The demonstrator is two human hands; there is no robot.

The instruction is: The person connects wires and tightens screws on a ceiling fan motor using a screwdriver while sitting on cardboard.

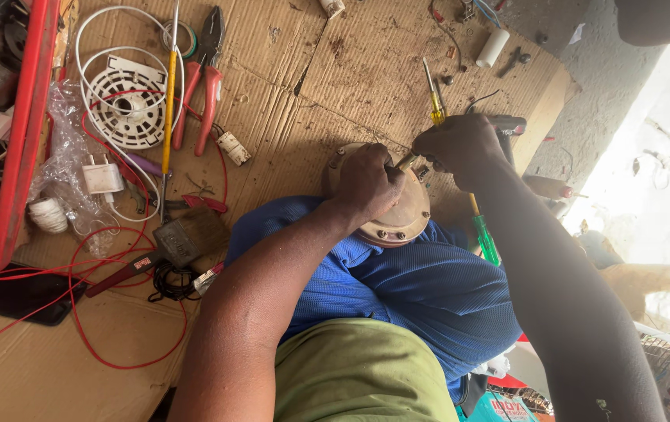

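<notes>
Olive-green cloth [362, 375] fills the bottom edge, closest to the lens, with the blue garment [405, 281] just beyond it over the lap. Left hand [366, 184] has its fingers curled down over the top of a round, brownish metal housing [397, 223] that rests on the blue-clad knee, touching the cardboard sheet [335, 70]. Right hand [460, 144] is closed tight round a slim brass-coloured shaft or tool end [407, 162] at the housing's upper edge; what it is exactly is hard to tell.

Judgement: steady the housing hard with the left palm, keep the tool square to the part, small controlled force, so it does not skid off the knee.

Outward: yellow-handled screwdriver [433, 98] just above the right hand, green-handled screwdriver [485, 234] below it. Red-handled pliers [204, 78], white round vented cover [126, 105], white plug adapter [103, 178], red wire [100, 344] looping at left, red crate [26, 133] at the far left edge.

Packages: a teal-and-red printed box [499, 406] at the bottom right, partly hidden; a small white cylinder [493, 47] at the top right. Print too small to tell.
</notes>
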